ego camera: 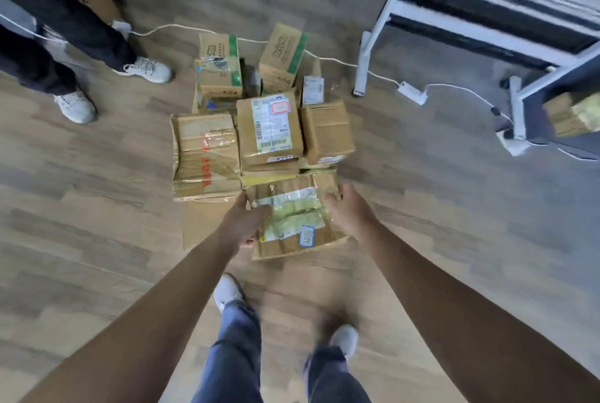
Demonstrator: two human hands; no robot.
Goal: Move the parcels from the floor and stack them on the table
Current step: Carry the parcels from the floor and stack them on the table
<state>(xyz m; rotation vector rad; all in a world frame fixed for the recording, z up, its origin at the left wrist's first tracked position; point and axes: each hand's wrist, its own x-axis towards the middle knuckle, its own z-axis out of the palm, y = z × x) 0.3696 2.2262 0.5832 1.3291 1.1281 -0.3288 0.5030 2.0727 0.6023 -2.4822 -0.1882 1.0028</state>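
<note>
Several cardboard parcels lie in a pile on the wooden floor. Nearest me is a taped parcel (293,216) with yellowish tape and a blue-edged label. My left hand (244,219) grips its left side and my right hand (349,212) holds its right side. Behind it sit a labelled parcel (271,128), a crumpled parcel with red print (206,155), a plain brown parcel (326,131) and two green-striped boxes (220,66) (282,56). The table (506,29) with a white frame stands at the upper right, and one parcel (571,113) shows at the right edge.
Another person's legs and white shoes (147,69) stand at the upper left. A white cable (363,66) with a plug block (410,92) runs across the floor behind the pile to the table leg. My own feet are below the parcel.
</note>
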